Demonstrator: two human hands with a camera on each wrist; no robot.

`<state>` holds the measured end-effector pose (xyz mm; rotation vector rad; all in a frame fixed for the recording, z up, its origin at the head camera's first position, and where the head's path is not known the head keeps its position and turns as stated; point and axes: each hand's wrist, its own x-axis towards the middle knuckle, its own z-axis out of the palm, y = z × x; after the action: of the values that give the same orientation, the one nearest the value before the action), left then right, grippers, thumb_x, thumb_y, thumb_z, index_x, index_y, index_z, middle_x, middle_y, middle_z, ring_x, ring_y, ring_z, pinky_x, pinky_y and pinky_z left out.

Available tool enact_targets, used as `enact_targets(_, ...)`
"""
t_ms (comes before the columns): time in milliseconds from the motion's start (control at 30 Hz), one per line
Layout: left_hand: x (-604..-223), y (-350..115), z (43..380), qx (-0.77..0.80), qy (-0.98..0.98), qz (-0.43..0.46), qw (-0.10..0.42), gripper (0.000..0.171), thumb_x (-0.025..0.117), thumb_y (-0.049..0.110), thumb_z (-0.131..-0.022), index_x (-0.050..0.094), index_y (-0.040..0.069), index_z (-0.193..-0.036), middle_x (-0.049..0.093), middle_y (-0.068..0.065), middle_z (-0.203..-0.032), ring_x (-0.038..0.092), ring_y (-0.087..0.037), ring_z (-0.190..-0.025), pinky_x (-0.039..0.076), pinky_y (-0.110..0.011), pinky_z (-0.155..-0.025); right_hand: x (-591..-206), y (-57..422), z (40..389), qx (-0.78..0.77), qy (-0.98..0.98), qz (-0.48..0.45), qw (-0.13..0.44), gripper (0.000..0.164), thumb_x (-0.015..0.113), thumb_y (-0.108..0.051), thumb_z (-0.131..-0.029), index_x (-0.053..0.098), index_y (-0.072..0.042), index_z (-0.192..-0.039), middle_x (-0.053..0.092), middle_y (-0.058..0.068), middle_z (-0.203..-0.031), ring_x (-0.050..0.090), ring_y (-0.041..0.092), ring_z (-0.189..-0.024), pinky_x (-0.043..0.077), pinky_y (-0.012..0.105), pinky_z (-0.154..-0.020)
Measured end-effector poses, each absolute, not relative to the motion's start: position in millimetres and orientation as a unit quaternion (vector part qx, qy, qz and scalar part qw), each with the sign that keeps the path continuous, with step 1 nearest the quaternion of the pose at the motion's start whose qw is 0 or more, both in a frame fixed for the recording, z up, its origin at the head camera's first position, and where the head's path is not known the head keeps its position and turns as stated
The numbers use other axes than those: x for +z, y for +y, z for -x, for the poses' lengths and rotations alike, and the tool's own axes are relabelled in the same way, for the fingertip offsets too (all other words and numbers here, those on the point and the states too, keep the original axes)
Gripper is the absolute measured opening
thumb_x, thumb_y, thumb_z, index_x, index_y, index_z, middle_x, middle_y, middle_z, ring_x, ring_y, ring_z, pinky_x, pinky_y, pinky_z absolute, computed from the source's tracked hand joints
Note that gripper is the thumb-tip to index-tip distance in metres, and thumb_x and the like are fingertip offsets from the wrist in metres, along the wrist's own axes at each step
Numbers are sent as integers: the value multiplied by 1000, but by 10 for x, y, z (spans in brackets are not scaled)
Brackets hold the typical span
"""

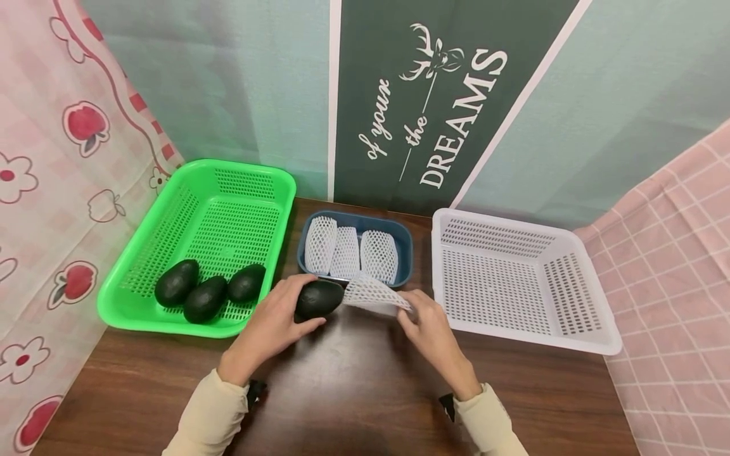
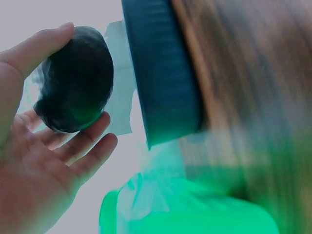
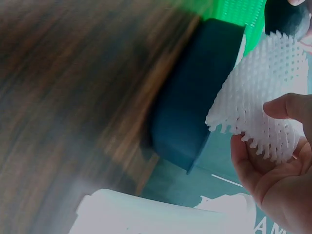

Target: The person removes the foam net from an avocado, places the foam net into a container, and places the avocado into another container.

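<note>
A dark avocado (image 1: pixel 319 299) is gripped by my left hand (image 1: pixel 279 315), its narrower end turned toward a white foam net sleeve (image 1: pixel 373 294). My right hand (image 1: pixel 429 324) pinches the sleeve by its far end, thumb on one side and fingers on the other, in the right wrist view. The avocado's tip meets the sleeve's near end; how far it reaches inside I cannot tell. Both are held above the table, just in front of a blue box (image 1: pixel 407 253) where several more foam net sleeves (image 1: pixel 345 253) lie.
On the left stands a green basket (image 1: pixel 283 190) with three avocados (image 1: pixel 205 299) near its front. A white basket (image 1: pixel 613 332) stands on the right. The brown wooden table (image 1: pixel 353 392) runs underneath, with printed cloths (image 1: pixel 251 95) hanging behind and at both sides.
</note>
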<state>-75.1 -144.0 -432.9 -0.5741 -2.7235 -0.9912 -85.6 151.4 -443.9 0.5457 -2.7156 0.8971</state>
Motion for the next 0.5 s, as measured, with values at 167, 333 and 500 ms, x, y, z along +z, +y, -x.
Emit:
enact_targets(167,-4252,-1556,793,-338,-916,170,132,73,90,27,-72,53,3,-130,62,-16,-126,60,-32,-116,50,-52,-96,-4355,1506,914,329,-920,-165,130,25,70,2,-83,72,-3,-107,72,9,-95,68,18,-85,57,37,-70)
enact_targets(333,-4198,-1691,842,-337,-914,148,171,74,90,23,-70,52,1,-129,63,-20,-122,60,-36,-112,48,-57,-92,-4292,1479,1007,340,-921,-126,141,24,70,-4,-87,70,-1,-111,72,13,-98,69,24,-87,56,41,-73)
enact_targets(500,-4185,-1830,874,-339,-911,131,194,73,90,18,-70,52,-1,-129,63,-21,-121,60,-39,-111,47,-59,-91,-4256,1430,1102,347,-923,-84,142,27,69,-7,-89,69,1,-115,72,16,-102,69,29,-91,56,43,-74)
